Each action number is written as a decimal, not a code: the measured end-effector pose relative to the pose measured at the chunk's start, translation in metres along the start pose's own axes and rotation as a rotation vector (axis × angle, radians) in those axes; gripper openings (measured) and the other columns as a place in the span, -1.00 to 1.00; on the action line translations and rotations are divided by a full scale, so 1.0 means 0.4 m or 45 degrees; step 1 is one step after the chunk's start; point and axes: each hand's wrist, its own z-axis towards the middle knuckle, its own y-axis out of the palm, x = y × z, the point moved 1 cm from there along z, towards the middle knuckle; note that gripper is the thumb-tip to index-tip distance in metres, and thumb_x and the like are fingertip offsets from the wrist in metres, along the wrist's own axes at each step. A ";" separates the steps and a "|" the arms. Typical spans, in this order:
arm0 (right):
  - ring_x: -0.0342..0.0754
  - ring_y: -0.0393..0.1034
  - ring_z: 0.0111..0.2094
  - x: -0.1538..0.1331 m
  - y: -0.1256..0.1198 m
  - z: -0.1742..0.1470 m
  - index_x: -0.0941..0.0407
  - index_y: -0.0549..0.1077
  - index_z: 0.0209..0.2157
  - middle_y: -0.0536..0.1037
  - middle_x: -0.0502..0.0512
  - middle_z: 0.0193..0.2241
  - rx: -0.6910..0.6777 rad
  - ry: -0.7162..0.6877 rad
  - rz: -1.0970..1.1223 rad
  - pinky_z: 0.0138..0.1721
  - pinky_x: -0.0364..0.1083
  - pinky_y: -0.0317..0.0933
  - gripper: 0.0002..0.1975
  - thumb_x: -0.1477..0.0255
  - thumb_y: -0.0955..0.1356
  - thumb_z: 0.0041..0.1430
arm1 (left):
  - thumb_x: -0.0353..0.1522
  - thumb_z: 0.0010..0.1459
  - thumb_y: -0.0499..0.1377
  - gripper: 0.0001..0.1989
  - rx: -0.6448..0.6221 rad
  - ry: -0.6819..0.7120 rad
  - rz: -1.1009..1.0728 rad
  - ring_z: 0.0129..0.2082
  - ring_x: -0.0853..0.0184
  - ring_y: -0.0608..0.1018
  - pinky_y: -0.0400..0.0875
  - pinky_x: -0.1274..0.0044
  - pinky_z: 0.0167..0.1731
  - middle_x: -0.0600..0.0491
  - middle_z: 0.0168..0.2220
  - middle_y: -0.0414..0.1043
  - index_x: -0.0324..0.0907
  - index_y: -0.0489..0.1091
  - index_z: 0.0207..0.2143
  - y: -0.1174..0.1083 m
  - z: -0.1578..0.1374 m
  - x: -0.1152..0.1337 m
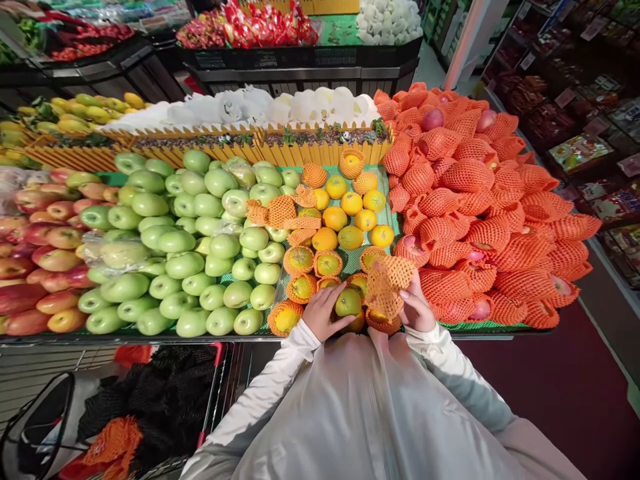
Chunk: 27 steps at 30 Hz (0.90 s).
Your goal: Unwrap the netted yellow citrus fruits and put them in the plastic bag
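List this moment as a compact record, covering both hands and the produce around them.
Left hand: at a greenish citrus fruit; firmness of grip unclear
Right hand: holding an orange foam net
Left of the citrus: green apples, then red-and-yellow fruit
Right of the citrus: fruit in red-orange nets
Behind the citrus: yellow picket-style planter
Lower left: cart holding black material

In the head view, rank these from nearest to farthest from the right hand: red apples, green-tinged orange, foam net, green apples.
From the right hand:
1. Foam net: held in it.
2. Green-tinged orange: beside the left hand's fingers.
3. Green apples: left of the oranges.
4. Red apples: far left.
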 end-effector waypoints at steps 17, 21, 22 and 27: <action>-0.11 0.25 0.10 0.120 0.080 -0.078 -0.04 0.28 0.15 0.33 0.01 0.09 -0.684 0.349 -0.164 0.17 -0.06 0.09 -0.51 0.29 0.36 0.19 | -0.33 0.35 -0.03 -0.60 -0.024 -0.008 -1.313 0.20 0.29 0.27 0.15 0.43 0.22 -0.03 0.17 0.20 -0.11 0.23 0.21 -0.059 -0.032 0.071; -0.17 0.33 -0.25 0.122 0.086 -0.055 0.10 0.44 -0.15 0.43 0.02 -0.28 -0.439 0.370 -0.245 -0.16 -0.17 0.24 -0.68 0.23 0.41 0.10 | -0.31 0.18 0.20 -0.75 0.075 -0.311 -1.612 -0.08 0.36 0.45 0.34 0.57 -0.03 -0.04 -0.05 0.35 -0.26 0.40 -0.13 -0.036 -0.049 0.047; -0.19 0.27 -0.36 0.127 0.086 -0.047 0.14 0.44 -0.26 0.39 0.02 -0.39 -0.357 0.389 -0.282 -0.28 -0.18 0.21 -0.67 0.19 0.43 0.06 | -0.27 0.11 0.25 -0.72 0.104 -0.441 -1.752 -0.19 0.37 0.46 0.36 0.56 -0.13 -0.04 -0.14 0.36 -0.29 0.38 -0.20 -0.031 -0.051 0.035; -0.16 0.18 -0.42 0.163 0.078 0.006 0.20 0.41 -0.37 0.35 0.09 -0.45 -0.067 0.441 -0.416 -0.38 -0.13 0.10 -0.53 0.05 0.44 -0.06 | -0.06 -0.07 0.31 -0.47 0.277 -0.947 -1.679 -0.46 0.47 0.27 0.19 0.60 -0.41 0.05 -0.48 0.16 -0.32 0.17 -0.45 -0.013 -0.040 -0.040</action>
